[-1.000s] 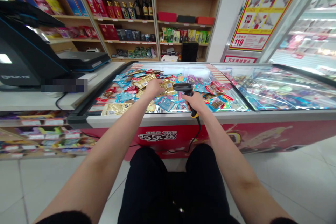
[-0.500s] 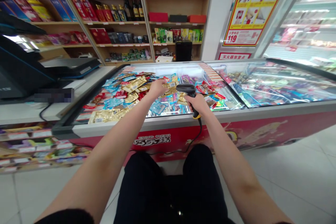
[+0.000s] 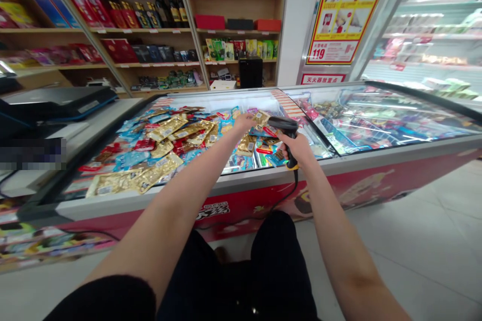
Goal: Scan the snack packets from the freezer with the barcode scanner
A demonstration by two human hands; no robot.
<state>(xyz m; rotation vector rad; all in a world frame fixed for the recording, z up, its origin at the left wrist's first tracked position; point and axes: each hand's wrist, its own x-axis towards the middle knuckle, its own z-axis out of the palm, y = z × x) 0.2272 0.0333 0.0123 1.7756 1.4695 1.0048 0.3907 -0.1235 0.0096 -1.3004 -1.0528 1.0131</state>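
Looks like a scanning step imo: left hand (image 3: pixel 245 121) pinches 1 gold packet (image 3: pixel 261 118) over the freezer (image 3: pixel 357 160), right hand (image 3: pixel 300 150) grips the scanner (image 3: pixel 283 124) just beside it, so lining those 2 up is probably what's needed.

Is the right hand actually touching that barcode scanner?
Touching: the head view shows the right hand closed around the lower part of the barcode scanner.

my right hand (image 3: pixel 295 149) hides part of the scanner (image 3: pixel 283 125), my left forearm (image 3: pixel 188 193) covers some of the logo (image 3: pixel 218 209) on the freezer (image 3: pixel 256 177), the top edge crops the poster (image 3: pixel 344 10), the far-right shelves (image 3: pixel 425 37) are blurred, and print on the gold packet (image 3: pixel 261 118) in my left hand (image 3: pixel 244 121) is too small to read.
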